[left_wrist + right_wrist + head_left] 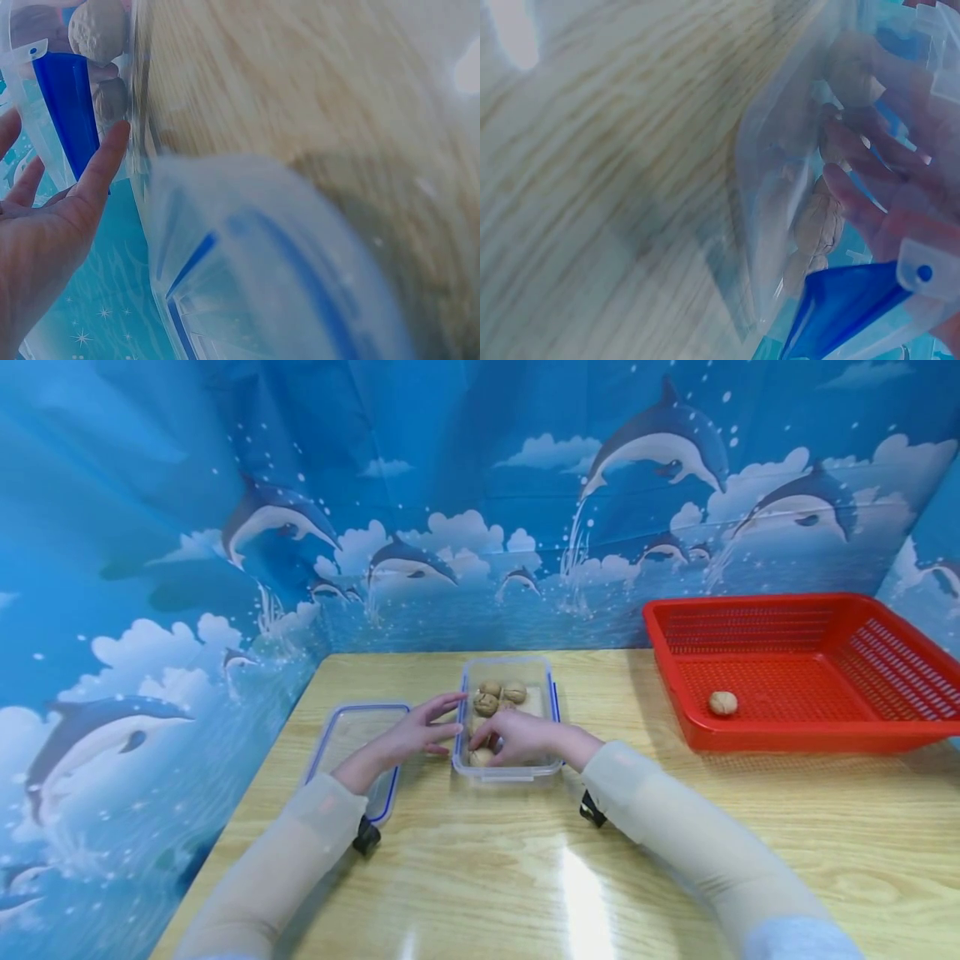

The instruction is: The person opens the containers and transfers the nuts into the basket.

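A clear plastic box (507, 772) with blue side latches stands on the table, several walnuts (486, 704) inside it. My right hand (522, 735) reaches down into the box, its thumb and fingers bent around a walnut (482, 757) near the front left corner. Through the box wall, the right wrist view shows these fingers (855, 199) among the walnuts. At the box's left side is my left hand (415, 732), fingers spread and fingertips right at the wall. In the left wrist view, a finger (105, 169) lies beside the blue latch (67, 105).
A clear lid (330, 735) with a blue seal lies on the table (495, 877) left of the box, partly under the left forearm. To the right stands a red basket (810, 735) with one walnut (723, 702) in it. A dolphin-print backdrop (465, 460) rises behind the table.
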`<state>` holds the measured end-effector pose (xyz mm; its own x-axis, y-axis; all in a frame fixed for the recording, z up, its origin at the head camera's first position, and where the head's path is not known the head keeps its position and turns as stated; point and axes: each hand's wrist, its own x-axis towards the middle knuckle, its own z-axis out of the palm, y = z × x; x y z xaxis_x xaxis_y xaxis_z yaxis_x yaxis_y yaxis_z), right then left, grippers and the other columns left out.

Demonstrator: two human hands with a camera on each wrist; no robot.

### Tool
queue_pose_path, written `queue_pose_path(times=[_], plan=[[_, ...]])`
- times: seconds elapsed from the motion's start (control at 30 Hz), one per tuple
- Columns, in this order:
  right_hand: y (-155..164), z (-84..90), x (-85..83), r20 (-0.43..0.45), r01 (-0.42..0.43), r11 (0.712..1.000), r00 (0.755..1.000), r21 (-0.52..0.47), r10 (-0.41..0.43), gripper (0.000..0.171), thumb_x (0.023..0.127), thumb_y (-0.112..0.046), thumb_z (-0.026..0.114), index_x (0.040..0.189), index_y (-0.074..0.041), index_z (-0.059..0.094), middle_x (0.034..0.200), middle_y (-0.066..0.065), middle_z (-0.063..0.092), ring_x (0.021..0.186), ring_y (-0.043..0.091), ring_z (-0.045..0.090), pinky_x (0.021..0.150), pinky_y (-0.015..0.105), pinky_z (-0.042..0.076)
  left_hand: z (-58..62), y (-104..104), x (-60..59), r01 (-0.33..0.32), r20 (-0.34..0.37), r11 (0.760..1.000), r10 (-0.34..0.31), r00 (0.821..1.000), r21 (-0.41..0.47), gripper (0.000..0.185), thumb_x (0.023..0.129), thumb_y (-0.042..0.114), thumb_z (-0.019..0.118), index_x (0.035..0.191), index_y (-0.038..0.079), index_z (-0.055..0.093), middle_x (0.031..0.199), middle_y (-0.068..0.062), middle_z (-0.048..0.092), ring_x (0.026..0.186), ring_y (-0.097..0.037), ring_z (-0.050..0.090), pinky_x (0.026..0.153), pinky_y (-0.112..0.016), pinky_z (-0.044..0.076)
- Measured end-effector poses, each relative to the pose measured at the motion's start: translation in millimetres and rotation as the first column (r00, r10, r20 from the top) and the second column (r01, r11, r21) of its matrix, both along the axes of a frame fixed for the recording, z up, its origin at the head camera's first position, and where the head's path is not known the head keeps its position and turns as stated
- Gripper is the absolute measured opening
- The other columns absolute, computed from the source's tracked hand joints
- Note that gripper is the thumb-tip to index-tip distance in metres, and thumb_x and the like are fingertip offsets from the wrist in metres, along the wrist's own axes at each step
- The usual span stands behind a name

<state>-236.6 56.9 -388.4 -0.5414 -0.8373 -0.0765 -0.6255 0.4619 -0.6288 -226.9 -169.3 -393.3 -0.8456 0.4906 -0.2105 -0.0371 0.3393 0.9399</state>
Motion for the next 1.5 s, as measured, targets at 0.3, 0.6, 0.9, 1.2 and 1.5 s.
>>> queue_pose_path(times=[0.3,0.6,0.9,1.2,1.5], plan=[[0,0.9,0.9,-0.012,0.004,1.0,1.0,0.018,-0.004,0.039,0.081,0.0,0.073,0.12,-0.003,0.067,0.107,0.003,0.068,0.094,0.013,0.062,0.086,0.023,0.049,0.2,0,-0.4,-0.002,-0.008,1.0,0.002,1.0,-0.009,0.06,0.101,0.018,0.054,0.155,0.016,0.026,0.159,-0.011,0.021,0.136,-0.036,0.035,0.092,-0.049,0.05],[1,2.1,2.3,-0.019,-0.003,1.0,1.0,0.006,0.003,0.038,0.08,0.002,0.073,0.118,-0.001,0.067,0.108,0.007,0.068,0.095,0.016,0.063,0.086,0.023,0.05,0.8,1,1.7,-0.005,-0.014,1.0,0.005,1.0,-0.015,0.059,0.101,0.019,0.054,0.154,0.018,0.027,0.159,-0.011,0.021,0.136,-0.036,0.035,0.092,-0.049,0.05],[12,14.5,0.8,0.022,0.017,1.0,1.0,-0.006,-0.017,0.042,0.083,-0.007,0.075,0.124,-0.003,0.065,0.119,0.005,0.066,0.1,0.014,0.062,0.091,0.031,0.05,-0.3,0,1.2,0.0,-0.002,1.0,0.0,1.0,0.003,0.059,0.102,0.017,0.053,0.154,0.017,0.026,0.159,-0.012,0.02,0.137,-0.038,0.032,0.094,-0.051,0.048],[41,42.7,-2.1,0.051,0.054,0.996,0.997,-0.075,-0.05,0.042,0.085,-0.007,0.075,0.125,-0.001,0.064,0.123,0.009,0.063,0.103,0.018,0.062,0.098,0.043,0.047,2.4,-1,2.7,0.003,0.001,1.0,-0.003,1.0,0.009,0.059,0.102,0.017,0.052,0.155,0.016,0.025,0.16,-0.014,0.017,0.137,-0.039,0.033,0.095,-0.05,0.048],[88,71.7,2.4,0.039,0.117,0.987,0.993,-0.114,-0.113,0.042,0.086,-0.009,0.074,0.126,-0.002,0.063,0.127,0.011,0.061,0.109,0.023,0.061,0.095,0.042,0.049,3.3,-1,3.8,0.019,0.003,1.0,-0.019,1.0,0.022,0.059,0.103,0.015,0.05,0.155,0.014,0.023,0.16,-0.015,0.014,0.136,-0.041,0.033,0.097,-0.051,0.047]])
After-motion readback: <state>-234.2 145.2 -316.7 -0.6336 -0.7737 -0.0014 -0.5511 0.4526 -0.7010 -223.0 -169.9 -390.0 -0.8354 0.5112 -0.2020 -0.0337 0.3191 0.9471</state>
